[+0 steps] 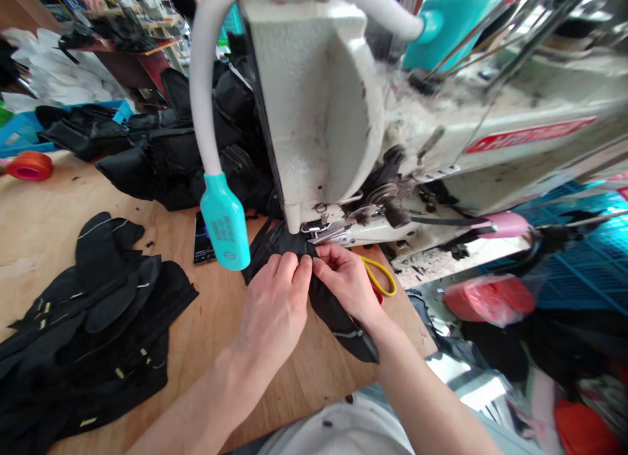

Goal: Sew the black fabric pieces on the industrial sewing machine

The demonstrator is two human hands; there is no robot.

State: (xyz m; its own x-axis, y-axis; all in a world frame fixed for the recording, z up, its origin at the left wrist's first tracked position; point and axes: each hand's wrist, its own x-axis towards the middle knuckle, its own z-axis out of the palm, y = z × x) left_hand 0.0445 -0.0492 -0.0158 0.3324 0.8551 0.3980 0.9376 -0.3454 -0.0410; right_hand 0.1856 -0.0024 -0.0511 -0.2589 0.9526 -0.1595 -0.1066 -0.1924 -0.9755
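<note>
where the black fabric piece (314, 291) lies under the sewing machine (318, 114) foot, it is pinched by left hand (277, 304) and right hand (346, 278) — soft, light, floppy, best held at its edges.

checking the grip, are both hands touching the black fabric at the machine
Touching: the head view shows the left hand and right hand pinching the black fabric between their fingertips.

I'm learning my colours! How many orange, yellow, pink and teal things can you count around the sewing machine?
Orange: 1, the tape roll
Yellow: 1, the scissor handles beside the right hand
Pink: 1, the handle on the sewing machine
Teal: 2, the lamp head near the left hand, and the lamp base
Total: 5
</note>
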